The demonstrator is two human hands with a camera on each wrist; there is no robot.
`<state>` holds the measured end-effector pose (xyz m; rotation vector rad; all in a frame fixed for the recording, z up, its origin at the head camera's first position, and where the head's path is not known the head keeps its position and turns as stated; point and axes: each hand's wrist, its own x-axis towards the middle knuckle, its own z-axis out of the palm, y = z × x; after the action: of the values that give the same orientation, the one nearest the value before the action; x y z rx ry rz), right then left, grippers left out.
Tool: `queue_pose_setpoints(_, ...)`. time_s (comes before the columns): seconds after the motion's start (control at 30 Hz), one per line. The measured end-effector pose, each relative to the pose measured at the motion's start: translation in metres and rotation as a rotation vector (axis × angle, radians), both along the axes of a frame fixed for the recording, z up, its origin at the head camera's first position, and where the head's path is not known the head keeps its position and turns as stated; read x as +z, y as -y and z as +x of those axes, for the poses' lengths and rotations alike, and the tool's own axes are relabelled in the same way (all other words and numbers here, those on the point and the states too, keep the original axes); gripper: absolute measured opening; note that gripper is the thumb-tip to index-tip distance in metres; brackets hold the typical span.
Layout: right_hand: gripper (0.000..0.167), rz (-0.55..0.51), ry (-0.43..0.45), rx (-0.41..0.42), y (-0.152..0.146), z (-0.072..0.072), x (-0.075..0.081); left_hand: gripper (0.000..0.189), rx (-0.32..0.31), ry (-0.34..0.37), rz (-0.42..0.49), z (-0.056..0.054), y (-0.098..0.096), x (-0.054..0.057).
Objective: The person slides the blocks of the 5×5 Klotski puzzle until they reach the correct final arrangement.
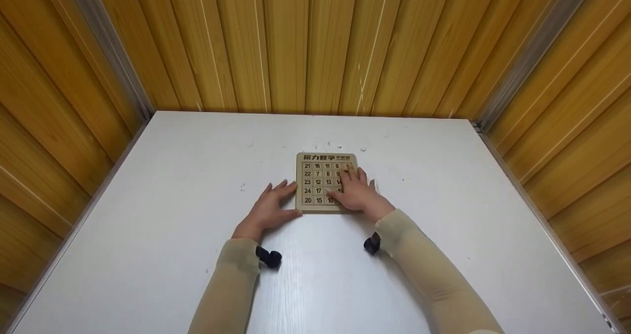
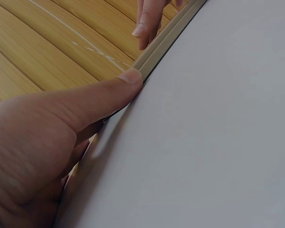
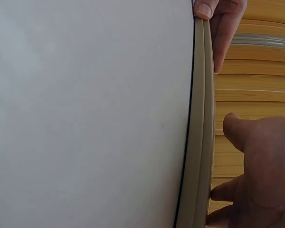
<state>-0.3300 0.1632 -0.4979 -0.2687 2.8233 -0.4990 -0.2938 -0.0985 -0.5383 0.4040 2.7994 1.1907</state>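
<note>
A square wooden sliding number puzzle (image 1: 315, 207) lies flat on the white table, with dark numbers on its tiles and printed characters along the far edge. My left hand (image 1: 270, 208) holds its near left corner, fingers against the left side and thumb (image 2: 131, 77) on the near edge. Over the right part of the board lies my right hand (image 1: 356, 192), fingers extended onto the tiles near the upper right. In the right wrist view, the right thumb (image 3: 235, 128) is raised off the board. The right hand hides several tiles at the right and lower right.
The white table (image 1: 172, 176) stretches around the puzzle, with small dark marks beyond its far edge. Yellow wood-patterned panel walls (image 1: 286, 48) stand behind and at both sides. Black wrist mounts (image 1: 269, 258) are strapped over the beige sleeves.
</note>
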Motion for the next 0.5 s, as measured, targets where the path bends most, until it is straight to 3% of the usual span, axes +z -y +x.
queue_pose_setpoints(0.13,0.089,-0.041,-0.015,0.018,-0.004,0.009,0.003,0.082,-0.009,-0.005,-0.013,-0.001,-0.001,0.0)
queue_pose_setpoints(0.3,0.086,-0.088,-0.023,0.043,-0.01,0.03,0.009,0.082,-0.026,-0.023,-0.026,-0.002,-0.001,0.0)
queue_pose_setpoints(0.5,0.086,-0.076,-0.008,0.069,-0.014,0.049,0.007,0.082,-0.025,-0.026,-0.013,-0.002,0.0,-0.001)
